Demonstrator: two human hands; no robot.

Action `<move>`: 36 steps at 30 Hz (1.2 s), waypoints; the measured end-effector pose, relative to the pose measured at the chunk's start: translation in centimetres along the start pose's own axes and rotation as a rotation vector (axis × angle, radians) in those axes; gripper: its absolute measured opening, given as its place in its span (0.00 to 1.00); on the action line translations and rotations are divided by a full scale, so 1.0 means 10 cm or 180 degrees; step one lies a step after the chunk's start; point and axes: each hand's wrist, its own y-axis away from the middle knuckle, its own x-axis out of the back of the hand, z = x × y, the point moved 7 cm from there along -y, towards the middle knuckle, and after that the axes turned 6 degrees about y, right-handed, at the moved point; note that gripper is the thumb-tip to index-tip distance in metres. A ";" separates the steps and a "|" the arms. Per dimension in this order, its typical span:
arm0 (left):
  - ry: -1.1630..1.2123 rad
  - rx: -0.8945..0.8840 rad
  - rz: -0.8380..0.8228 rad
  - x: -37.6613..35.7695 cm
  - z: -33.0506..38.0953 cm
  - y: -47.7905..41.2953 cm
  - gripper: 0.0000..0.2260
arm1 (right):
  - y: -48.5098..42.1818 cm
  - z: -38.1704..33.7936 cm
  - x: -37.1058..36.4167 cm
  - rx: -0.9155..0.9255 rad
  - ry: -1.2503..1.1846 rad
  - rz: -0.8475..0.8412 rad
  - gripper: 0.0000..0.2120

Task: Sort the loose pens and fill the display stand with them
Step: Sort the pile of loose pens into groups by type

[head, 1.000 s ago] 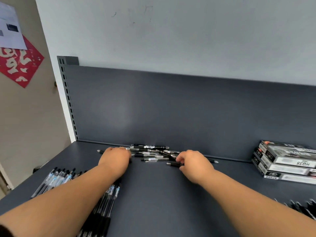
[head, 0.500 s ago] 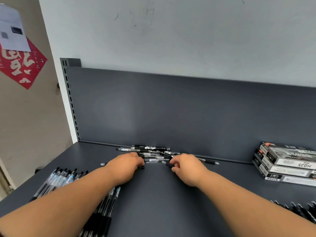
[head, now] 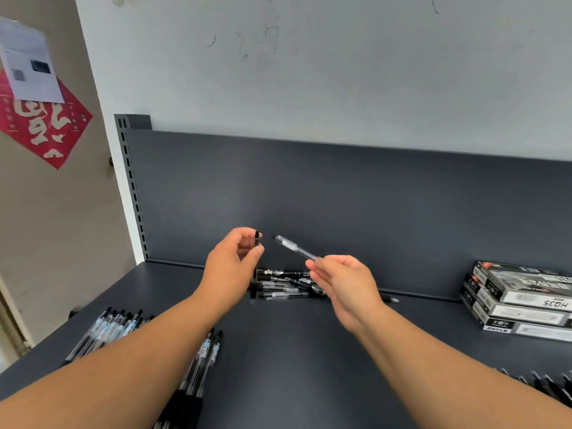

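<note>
Two hands are hovering above the dark shelf (head: 294,366), raised and a little apart. The left hand (head: 235,258) is pinching a small black cap (head: 257,238) between its thumb and curled fingers, holding it upright. The right hand (head: 343,283) is gripping a clear pen (head: 295,246) by one end, with the free end slanting up and left toward the cap but not touching it. Below and between the hands, a loose pile of pens (head: 284,284) is lying on the shelf against the grey back panel (head: 309,196). A sorted row of pens (head: 108,331) is lying near the left edge, and another bundle (head: 204,360) is showing from under the left forearm. More pens (head: 551,385) are lying blurred at the lower right. Three flat boxes (head: 523,301) are sitting stacked at the right.
</note>
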 end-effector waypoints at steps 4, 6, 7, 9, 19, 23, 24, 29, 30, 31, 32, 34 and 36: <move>0.1303 0.0853 0.0110 -0.11 -0.17 0.01 0.09 | 0.04 0.04 -0.19 0.0040 0.0382 -0.0408 0.06; 0.1724 0.1115 0.0074 -0.15 -0.19 0.02 0.08 | 0.05 0.07 -0.24 0.0096 0.0935 -0.0553 0.08; 0.1927 0.1205 0.0039 -0.17 -0.19 0.02 0.07 | 0.06 0.09 -0.26 0.0092 0.1097 -0.0597 0.09; 0.2260 0.1318 0.0016 -0.21 -0.17 0.03 0.06 | 0.10 0.14 -0.29 0.0050 0.1249 -0.0678 0.09; 0.2116 0.1524 -0.0118 -0.35 -0.30 0.10 0.07 | 0.11 0.29 -0.42 0.0291 0.1624 -0.1081 0.09; 0.1919 0.1336 0.0060 -0.25 -0.30 0.00 0.07 | -0.22 0.09 -0.14 0.0981 0.3625 -0.0341 0.13; 0.1882 0.1307 0.0081 -0.23 -0.31 -0.01 0.07 | -0.29 0.12 -0.07 0.0891 0.4009 -0.0328 0.14; 0.1719 0.1222 0.0102 -0.19 -0.39 -0.06 0.08 | -0.44 0.20 0.08 0.0741 0.4547 -0.0344 0.09; 0.1685 0.1221 0.0100 -0.19 -0.40 -0.07 0.08 | -0.46 0.17 0.10 0.0821 0.4658 -0.0247 0.09; 0.1654 0.1229 0.0089 -0.19 -0.43 -0.07 0.08 | -0.49 0.15 0.14 0.0897 0.4861 -0.0150 0.09; 0.1632 0.1244 0.0068 -0.20 -0.44 -0.06 0.08 | -0.51 0.14 0.18 0.0930 0.5133 -0.0083 0.10; 0.1602 0.1298 0.0002 -0.23 -0.48 -0.04 0.07 | -0.57 0.15 0.26 0.0854 0.5677 -0.0083 0.13; 0.1562 0.1373 -0.0065 -0.28 -0.51 0.00 0.08 | -0.61 0.19 0.33 0.0733 0.5968 -0.0127 0.16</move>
